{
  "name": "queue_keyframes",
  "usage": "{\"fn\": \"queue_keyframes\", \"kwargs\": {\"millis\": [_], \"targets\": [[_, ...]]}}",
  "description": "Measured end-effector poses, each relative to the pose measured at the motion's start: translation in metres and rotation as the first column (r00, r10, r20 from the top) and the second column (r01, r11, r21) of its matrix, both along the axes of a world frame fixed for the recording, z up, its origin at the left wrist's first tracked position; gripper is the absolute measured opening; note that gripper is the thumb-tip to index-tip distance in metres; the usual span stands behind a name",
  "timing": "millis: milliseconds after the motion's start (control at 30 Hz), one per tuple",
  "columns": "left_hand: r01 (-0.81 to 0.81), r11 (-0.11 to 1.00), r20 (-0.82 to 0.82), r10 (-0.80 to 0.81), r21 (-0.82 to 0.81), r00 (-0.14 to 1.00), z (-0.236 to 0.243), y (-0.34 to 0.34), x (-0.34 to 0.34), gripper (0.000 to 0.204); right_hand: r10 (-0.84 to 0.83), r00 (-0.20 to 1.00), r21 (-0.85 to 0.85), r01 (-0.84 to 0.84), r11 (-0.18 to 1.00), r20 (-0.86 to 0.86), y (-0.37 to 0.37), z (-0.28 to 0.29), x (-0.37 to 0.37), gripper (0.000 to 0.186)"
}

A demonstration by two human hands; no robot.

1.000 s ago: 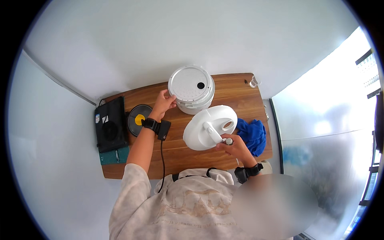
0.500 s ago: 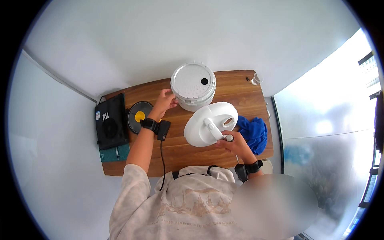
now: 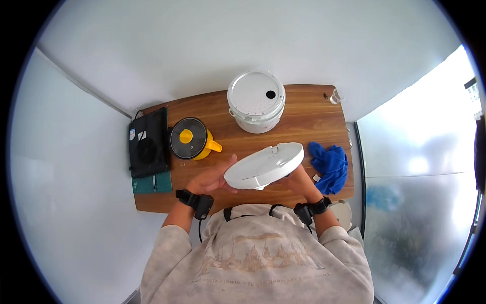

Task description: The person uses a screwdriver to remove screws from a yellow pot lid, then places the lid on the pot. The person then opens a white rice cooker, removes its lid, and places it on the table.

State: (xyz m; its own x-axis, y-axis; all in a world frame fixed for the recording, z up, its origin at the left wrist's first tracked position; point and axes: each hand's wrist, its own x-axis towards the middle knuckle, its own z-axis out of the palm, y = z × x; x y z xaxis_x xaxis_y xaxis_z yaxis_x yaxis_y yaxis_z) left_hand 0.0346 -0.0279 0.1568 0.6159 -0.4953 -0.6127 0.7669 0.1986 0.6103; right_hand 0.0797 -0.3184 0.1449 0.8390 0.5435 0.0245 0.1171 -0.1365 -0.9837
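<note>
A white round plastic lid (image 3: 263, 164) is tilted up above the near part of the table, its rimmed side showing and a small tab on its upper edge. My left hand (image 3: 215, 177) is at its left edge, thumb and fingers on either side of the rim. My right hand (image 3: 299, 183) holds it from behind on the right; most of those fingers are hidden by the lid. Farther back stands a white bucket (image 3: 257, 121), its cover (image 3: 250, 93) on top with a black round spot.
On the left sit a yellow pot (image 3: 202, 152) with a dark glass lid, a black flat case (image 3: 149, 144) and a green mat (image 3: 162, 182). A blue cloth (image 3: 330, 169) lies at the right. A small clear glass (image 3: 335, 97) stands at the far right corner of the wooden table (image 3: 304, 109).
The lid has turned from its handle side to its rimmed side. My left hand has come back from beside the bucket to the lid's left edge, uncovering the yellow pot's handle.
</note>
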Motion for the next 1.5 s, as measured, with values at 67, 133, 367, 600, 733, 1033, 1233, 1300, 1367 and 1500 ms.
{"fn": "queue_keyframes", "kwargs": {"millis": [67, 133, 367, 600, 733, 1033, 1233, 1300, 1367, 1500], "targets": [[-0.159, 0.987, 0.08, 0.159, -0.013, 0.984, -0.017, -0.002, -0.012, 0.066, 0.005, 0.989, 0.059, -0.013, 0.998, 0.145, 0.011, 0.001, -0.002, 0.047], [-0.217, 0.975, 0.099, 0.21, 0.058, 0.973, -0.025, 0.0, -0.025, 0.068, 0.06, 0.993, -0.034, -0.057, 0.998, 0.1, 0.013, -0.006, -0.004, 0.045], [-0.212, 0.905, 0.116, 0.182, 0.369, 0.976, -0.005, 0.016, -0.06, 0.062, 0.177, 0.978, -0.116, -0.164, 0.979, 0.111, 0.02, -0.028, -0.01, 0.041], [-0.291, 0.94, 0.125, 0.272, 0.176, 0.954, -0.008, 0.032, -0.086, 0.066, 0.27, 0.952, -0.03, -0.269, 0.963, 0.146, 0.035, -0.022, -0.013, 0.048], [-0.381, 0.89, 0.172, 0.347, 0.249, 0.922, -0.011, 0.047, -0.104, 0.066, 0.215, 0.977, -0.151, -0.211, 0.966, 0.009, 0.032, -0.021, -0.008, 0.034], [-0.505, 0.791, 0.092, 0.507, 0.344, 0.857, -0.058, 0.081, -0.164, 0.064, -0.02, 0.972, -0.274, -0.046, 0.961, -0.235, 0.01, -0.035, 0.007, 0.021], [-0.583, 0.747, 0.002, 0.615, 0.319, 0.789, -0.116, 0.089, -0.204, 0.063, 0.0, 0.976, -0.311, -0.069, 0.948, -0.216, 0.012, -0.054, 0.009, 0.02], [-0.613, 0.725, -0.016, 0.649, 0.313, 0.76, -0.13, 0.093, -0.215, 0.063, 0.032, 0.978, -0.306, -0.095, 0.947, -0.205, 0.014, -0.058, 0.009, 0.02], [-0.66, 0.677, -0.01, 0.7, 0.325, 0.714, -0.137, 0.093, -0.225, 0.063, 0.056, 0.98, -0.301, -0.114, 0.947, -0.193, 0.017, -0.062, 0.008, 0.02], [-0.737, 0.596, -0.033, 0.784, 0.318, 0.62, -0.146, 0.095, -0.233, 0.063, 0.08, 0.971, -0.283, -0.143, 0.948, -0.224, 0.017, -0.071, 0.008, 0.019]]}}
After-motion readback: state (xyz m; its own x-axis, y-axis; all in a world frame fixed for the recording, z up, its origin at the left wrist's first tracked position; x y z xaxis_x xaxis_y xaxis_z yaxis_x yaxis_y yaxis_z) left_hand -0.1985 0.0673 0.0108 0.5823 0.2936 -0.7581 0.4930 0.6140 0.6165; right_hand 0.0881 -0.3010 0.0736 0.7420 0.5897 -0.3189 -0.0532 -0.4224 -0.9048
